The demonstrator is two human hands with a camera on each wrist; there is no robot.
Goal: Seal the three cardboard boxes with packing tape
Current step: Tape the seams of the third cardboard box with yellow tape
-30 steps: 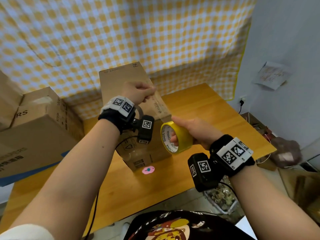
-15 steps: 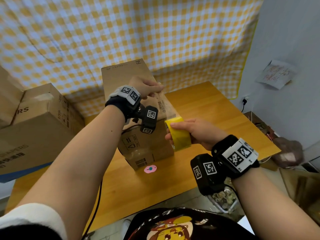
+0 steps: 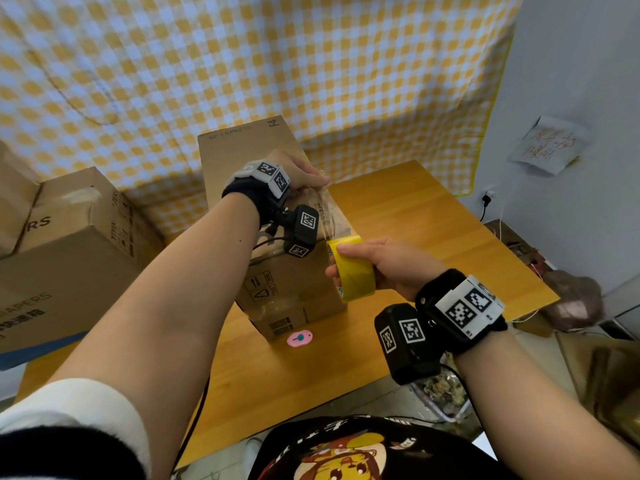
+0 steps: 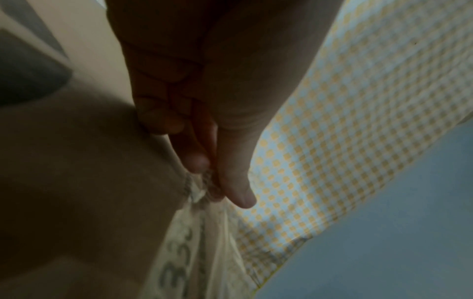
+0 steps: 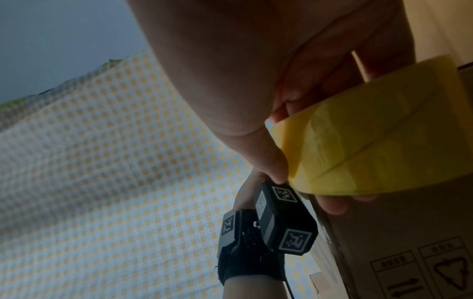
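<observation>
A tall cardboard box (image 3: 242, 150) stands on the wooden table (image 3: 415, 220). My left hand (image 3: 304, 176) pinches the free end of clear tape (image 3: 332, 216) at the box's upper right edge; in the left wrist view the thumb and fingers (image 4: 230, 182) squeeze the crumpled tape end (image 4: 197, 194) against the box (image 4: 76, 182). My right hand (image 3: 381, 265) grips the yellow tape roll (image 3: 351, 268) close to the box's right side, lower than the left hand. The tape strip runs taut between both hands. The right wrist view shows the roll (image 5: 371, 137) with fingers through and round it.
Two more cardboard boxes (image 3: 69, 254) sit stacked at the table's left. A pink sticker (image 3: 299, 338) lies on the table in front of the tall box. A checked yellow cloth (image 3: 242, 64) hangs behind. Clutter and a clear container (image 3: 440, 393) sit off the table's right edge.
The right hand has turned the roll edge-on and brought it up against the box's right side. The left hand has pushed the tape end forward along the box's top edge.
</observation>
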